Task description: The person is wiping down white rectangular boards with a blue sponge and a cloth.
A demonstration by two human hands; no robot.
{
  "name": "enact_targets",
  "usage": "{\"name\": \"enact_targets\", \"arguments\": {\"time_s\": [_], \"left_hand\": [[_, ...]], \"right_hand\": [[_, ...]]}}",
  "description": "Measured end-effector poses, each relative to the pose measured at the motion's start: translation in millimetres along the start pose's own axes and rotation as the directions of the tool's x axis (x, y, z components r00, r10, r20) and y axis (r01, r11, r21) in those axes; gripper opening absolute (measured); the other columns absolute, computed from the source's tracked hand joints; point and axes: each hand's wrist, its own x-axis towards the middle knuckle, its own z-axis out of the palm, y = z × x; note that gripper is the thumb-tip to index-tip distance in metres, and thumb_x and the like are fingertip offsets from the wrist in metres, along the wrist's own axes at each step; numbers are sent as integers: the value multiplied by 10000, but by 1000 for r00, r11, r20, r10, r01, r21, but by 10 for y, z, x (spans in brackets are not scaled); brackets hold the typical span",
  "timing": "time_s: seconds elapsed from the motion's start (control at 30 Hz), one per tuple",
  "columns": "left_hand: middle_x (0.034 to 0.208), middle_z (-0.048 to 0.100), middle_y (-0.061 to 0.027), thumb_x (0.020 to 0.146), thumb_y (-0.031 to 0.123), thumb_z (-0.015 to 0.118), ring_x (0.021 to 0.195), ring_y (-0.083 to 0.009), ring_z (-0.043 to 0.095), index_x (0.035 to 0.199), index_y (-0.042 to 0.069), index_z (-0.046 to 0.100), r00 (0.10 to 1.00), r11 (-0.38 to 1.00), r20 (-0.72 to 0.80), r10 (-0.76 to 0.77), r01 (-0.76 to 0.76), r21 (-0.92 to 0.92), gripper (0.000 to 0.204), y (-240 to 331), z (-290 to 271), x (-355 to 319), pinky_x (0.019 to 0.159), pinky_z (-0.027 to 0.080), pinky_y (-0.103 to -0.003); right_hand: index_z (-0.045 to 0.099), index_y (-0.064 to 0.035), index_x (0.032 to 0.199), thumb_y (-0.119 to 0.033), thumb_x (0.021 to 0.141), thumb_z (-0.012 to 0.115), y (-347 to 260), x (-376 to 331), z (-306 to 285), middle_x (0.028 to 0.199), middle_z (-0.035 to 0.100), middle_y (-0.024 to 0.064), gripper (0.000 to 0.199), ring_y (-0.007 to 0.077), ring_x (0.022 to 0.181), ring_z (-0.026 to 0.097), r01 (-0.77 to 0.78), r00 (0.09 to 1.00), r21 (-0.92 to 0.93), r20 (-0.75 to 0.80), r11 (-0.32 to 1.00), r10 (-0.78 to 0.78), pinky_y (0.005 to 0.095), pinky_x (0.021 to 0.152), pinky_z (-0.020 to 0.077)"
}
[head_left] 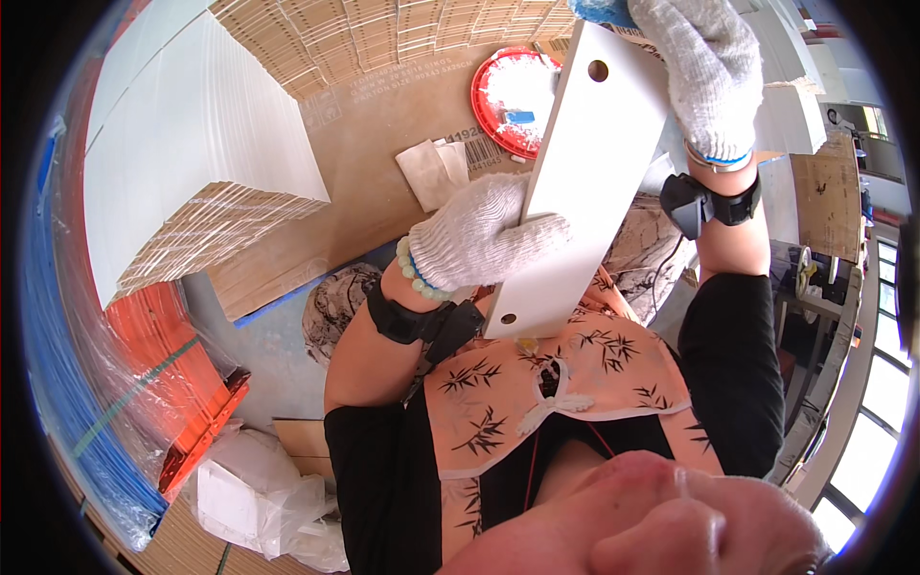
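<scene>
A long white panel (596, 153) with a round hole near each end slants across the middle, its near end by my apron. My left hand (489, 235), in a white knitted glove, grips the panel's left edge with the thumb over its face. At the panel's far end is my right hand (709, 77), gloved too, its fingers closed at a blue piece (602, 10) cut off by the picture's top; its kind does not show. Left of the panel lies a round red lid (479, 120) with white powder or paste and a small blue piece (518, 118) on it.
Folded beige paper pieces (433, 172) lie on the printed cardboard (374, 144). Tall stacks of white panels (192, 144) stand at left, and more white panels (791, 120) at right. Orange parts (168, 355) in plastic film and a white wrapped bundle (244, 489) sit at lower left.
</scene>
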Motion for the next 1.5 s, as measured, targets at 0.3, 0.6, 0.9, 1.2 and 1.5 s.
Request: {"name": "enact_targets", "arguments": {"time_s": [0.3, 0.6, 0.9, 1.2, 1.5], "left_hand": [[1061, 746, -132, 988, 119, 598, 962, -229, 712, 1226, -31, 657, 999, 998, 28, -39, 41, -41, 287, -16, 18, 14, 851, 562, -358], [1057, 749, -124, 992, 127, 601, 952, -208, 715, 1224, -27, 667, 999, 999, 21, -35, 34, 37, 287, -5, 7, -8, 825, 569, -344], [1028, 753, -149, 1001, 117, 595, 925, -218, 722, 1194, -36, 673, 993, 991, 25, -113, 114, -69, 258, -50, 36, -13, 805, 565, -339], [1000, 748, -159, 998, 129, 606, 897, -237, 719, 1171, -35, 669, 997, 995, 9, -81, 82, -59, 247, -56, 52, -17, 775, 562, -352], [968, 738, -184, 993, 158, 610, 870, -285, 716, 1151, -48, 656, 999, 999, 40, -19, 18, 28, 264, -48, 33, -4, 758, 555, -373]], "right_hand": [[728, 48, 1078, -93, 954, 611, 40, 42, -172, 1028, 677, 136, 221, 235, 961, 655, 258, 966, -405, 109, 877, -234, 348, 852, 527], [731, 37, 1088, -43, 899, 628, -53, 98, -244, 1015, 708, 196, 230, 296, 927, 682, 412, 909, -497, 285, 764, -305, 362, 816, 547], [690, 8, 923, -82, 766, 737, 49, 157, -109, 1028, 723, 237, 187, 376, 821, 684, 694, 698, -542, 347, 474, -626, 457, 705, 557], [681, 4, 960, -86, 800, 730, 100, 160, -197, 1055, 727, 231, 191, 385, 873, 689, 797, 569, -538, 519, 273, -638, 461, 723, 562], [701, 49, 1184, -2, 919, 631, 76, 2, -54, 1040, 684, 157, 278, 277, 973, 695, 257, 966, -529, 156, 809, -206, 334, 842, 556]]}}
